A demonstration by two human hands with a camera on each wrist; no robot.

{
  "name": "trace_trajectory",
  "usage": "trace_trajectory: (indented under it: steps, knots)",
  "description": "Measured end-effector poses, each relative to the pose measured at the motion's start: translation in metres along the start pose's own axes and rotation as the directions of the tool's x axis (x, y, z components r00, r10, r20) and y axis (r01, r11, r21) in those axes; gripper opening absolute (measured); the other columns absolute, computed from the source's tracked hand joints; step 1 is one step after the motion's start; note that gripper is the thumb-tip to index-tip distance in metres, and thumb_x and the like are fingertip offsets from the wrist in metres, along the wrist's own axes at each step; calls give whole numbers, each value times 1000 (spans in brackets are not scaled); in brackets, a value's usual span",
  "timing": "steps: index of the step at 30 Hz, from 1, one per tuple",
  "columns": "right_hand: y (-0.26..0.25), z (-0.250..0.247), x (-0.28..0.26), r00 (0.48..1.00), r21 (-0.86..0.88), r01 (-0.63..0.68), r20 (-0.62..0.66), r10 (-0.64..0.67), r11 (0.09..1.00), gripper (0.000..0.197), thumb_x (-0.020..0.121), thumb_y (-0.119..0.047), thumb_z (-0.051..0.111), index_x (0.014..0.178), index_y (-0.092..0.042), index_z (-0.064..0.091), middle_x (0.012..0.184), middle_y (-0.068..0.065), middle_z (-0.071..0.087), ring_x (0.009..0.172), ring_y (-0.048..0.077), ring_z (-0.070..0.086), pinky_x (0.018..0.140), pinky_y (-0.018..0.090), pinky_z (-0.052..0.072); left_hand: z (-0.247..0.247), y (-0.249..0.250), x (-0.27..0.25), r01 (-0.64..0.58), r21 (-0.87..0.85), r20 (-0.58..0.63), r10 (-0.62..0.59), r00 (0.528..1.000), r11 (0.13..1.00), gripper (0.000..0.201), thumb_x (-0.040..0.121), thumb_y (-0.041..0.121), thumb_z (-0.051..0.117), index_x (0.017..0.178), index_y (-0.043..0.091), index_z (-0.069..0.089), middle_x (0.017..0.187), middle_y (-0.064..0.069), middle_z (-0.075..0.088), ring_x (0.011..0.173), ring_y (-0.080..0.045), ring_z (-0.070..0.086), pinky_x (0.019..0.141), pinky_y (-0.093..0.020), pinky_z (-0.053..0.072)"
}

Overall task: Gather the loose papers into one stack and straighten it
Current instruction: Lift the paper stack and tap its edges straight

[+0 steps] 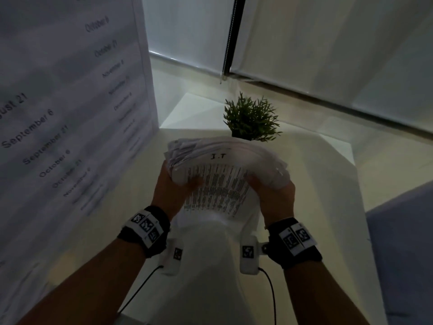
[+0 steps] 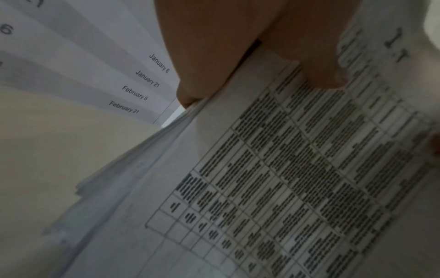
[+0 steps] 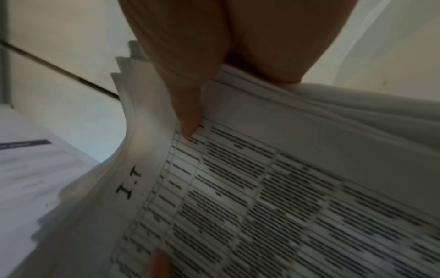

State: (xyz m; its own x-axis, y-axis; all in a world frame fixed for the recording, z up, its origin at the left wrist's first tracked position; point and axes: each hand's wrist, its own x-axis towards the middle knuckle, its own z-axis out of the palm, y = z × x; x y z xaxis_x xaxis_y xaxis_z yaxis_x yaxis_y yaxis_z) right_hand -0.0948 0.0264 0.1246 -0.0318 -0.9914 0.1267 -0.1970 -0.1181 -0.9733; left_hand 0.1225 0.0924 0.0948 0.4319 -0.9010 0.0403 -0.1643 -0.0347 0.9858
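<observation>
A thick stack of white papers (image 1: 218, 181) stands on edge over the white table (image 1: 304, 184), bowed, its top sheet printed with a dense table and "I.T". My left hand (image 1: 171, 186) grips the stack's left edge, thumb on the printed face (image 2: 321, 75). My right hand (image 1: 276, 195) grips the right edge, thumb likewise on the face (image 3: 188, 116). In both wrist views the sheet edges (image 2: 133, 169) (image 3: 128, 94) look uneven and fanned.
A large sheet or board printed with dates (image 1: 70, 102) stands upright close on the left. A small green plant (image 1: 251, 118) sits just behind the stack. Window blinds (image 1: 328, 38) lie beyond the table. A grey-blue surface (image 1: 405, 254) is at the right.
</observation>
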Motion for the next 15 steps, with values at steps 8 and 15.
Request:
trace_trajectory:
  steps: [8,15]
  knots:
    - [-16,1,3,992,207,125,-5,-127,970,39,71,3,78,97,-21,63,83,-16,71,77,-4,65,71,13,53,-6,58,-2,-411,70,-223,416,882,909,27,83,26,68,108,21,59,98,18,63,90,5,61,77,-14,51]
    - [-33,8,-3,978,245,185,50,-203,952,48,77,-2,74,117,-23,57,98,-7,66,89,4,66,78,17,54,-5,57,6,-293,40,-346,288,893,955,7,96,19,51,92,19,57,78,22,62,71,9,56,62,-6,44]
